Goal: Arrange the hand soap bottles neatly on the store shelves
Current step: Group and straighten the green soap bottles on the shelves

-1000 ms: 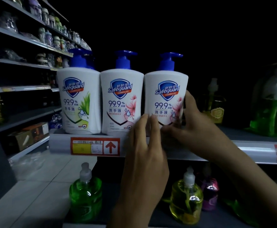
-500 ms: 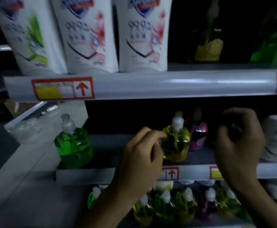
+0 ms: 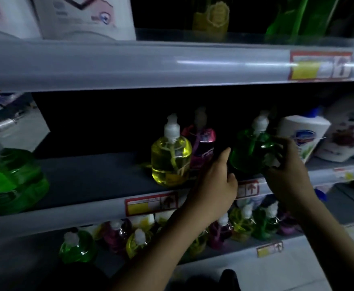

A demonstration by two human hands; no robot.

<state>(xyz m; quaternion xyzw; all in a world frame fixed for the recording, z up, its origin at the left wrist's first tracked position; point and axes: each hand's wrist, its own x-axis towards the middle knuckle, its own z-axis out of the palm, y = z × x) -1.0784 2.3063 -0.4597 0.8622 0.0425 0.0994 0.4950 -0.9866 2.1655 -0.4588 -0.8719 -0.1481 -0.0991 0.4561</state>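
Green soap bottle (image 3: 250, 153) on middle shelf (image 3: 92, 175) – right hand (image 3: 285, 177) wrapped round its side, left hand (image 3: 215, 183) loosely open touching it – full, likely heavy, slick plastic, so grip the belly, not the pump.

The single head view looks forward and down, close to the middle shelf (image 3: 92, 181).

**Price tags and floor beside the shelving**

A red-framed price tag (image 3: 320, 65) with a yellow patch sits on the upper rail at right. Similar tags (image 3: 151, 203) with arrow marks sit on the rails below. Pale floor (image 3: 22, 127) shows at far left.
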